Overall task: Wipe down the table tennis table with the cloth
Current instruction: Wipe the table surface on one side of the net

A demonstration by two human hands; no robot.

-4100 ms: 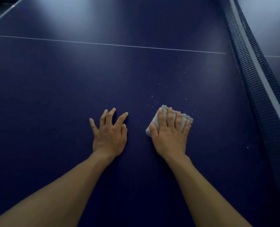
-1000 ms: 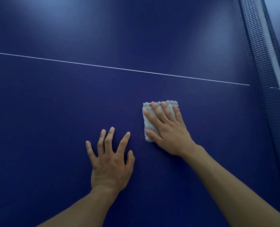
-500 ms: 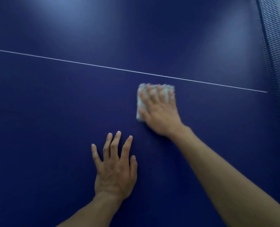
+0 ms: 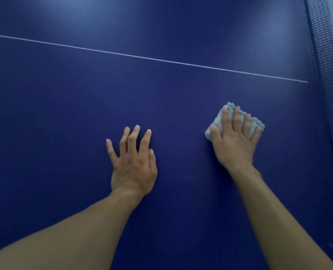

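The dark blue table tennis table (image 4: 64, 114) fills the view. A small folded grey-white cloth (image 4: 219, 118) lies flat on it at the right of centre. My right hand (image 4: 234, 141) presses down on the cloth with fingers spread over it, so most of the cloth is hidden. My left hand (image 4: 133, 162) rests flat on the bare table surface to the left of the cloth, fingers apart and holding nothing.
A thin white centre line (image 4: 142, 57) runs across the table beyond both hands. The dark net (image 4: 323, 75) with its pale top band runs along the right edge, close to the cloth.
My right hand has slid the cloth to the right and back toward me, away from the white line and closer to the net. My left hand has stayed planted.
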